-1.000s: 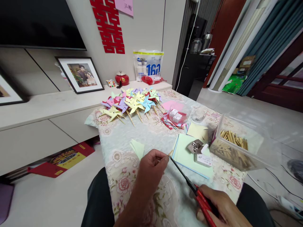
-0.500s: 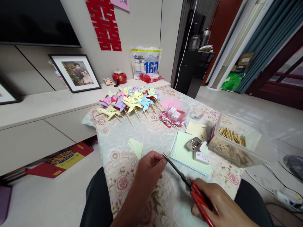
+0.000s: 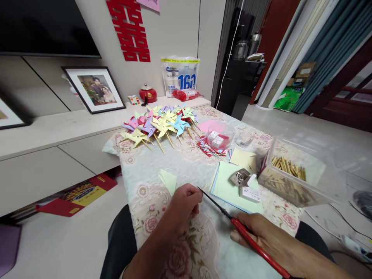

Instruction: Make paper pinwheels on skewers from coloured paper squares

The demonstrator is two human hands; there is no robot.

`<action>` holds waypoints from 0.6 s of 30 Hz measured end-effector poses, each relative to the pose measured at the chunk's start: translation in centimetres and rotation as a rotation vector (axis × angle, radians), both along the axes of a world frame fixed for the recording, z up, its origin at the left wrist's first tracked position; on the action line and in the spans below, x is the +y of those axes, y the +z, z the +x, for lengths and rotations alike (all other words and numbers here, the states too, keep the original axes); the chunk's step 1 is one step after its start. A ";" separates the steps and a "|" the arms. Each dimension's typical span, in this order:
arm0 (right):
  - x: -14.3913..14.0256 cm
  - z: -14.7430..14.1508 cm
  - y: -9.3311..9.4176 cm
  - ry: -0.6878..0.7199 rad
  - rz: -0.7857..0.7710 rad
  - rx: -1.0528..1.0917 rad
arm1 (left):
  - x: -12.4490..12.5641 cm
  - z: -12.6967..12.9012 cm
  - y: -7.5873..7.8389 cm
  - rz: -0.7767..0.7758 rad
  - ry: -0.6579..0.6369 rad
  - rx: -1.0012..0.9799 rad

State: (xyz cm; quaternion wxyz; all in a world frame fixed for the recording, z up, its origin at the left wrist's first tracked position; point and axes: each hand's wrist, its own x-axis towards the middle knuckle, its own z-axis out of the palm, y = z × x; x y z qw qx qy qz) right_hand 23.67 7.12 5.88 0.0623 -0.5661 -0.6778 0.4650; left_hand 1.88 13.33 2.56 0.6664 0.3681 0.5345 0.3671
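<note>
My right hand point(image 3: 258, 234) is closed round the red handles of a pair of scissors point(image 3: 223, 211). Their dark, narrow blades point up and to the left, and the tip comes close to the fingers of my left hand point(image 3: 187, 199). That hand is curled with thumb and fingertips pressed together; whatever is in the pinch is hidden. Just beyond it, light green folded paper pieces point(image 3: 168, 180) lie on the floral tablecloth point(image 3: 151, 166). A stack of green and blue paper sheets point(image 3: 225, 178) rests to the right, bearing an opened small box of metal pins point(image 3: 240, 177).
Many paper pinwheels point(image 3: 162, 126) on sticks are heaped at the far side. A clear plastic bin point(image 3: 290, 186) of short wooden sticks stands at the right edge. Red patterned paper scraps point(image 3: 210, 149) and a plastic bag with a small white box point(image 3: 216, 139) lie mid-table.
The scissors have turned more edge-on, and their handles now look closed together. My right hand has shifted slightly. My left hand stays pinched in nearly the same spot.
</note>
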 end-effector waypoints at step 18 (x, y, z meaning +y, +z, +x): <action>2.1 0.5 -0.2 0.046 -0.250 0.078 | 1.0 0.3 -2.4 0.011 -0.086 0.255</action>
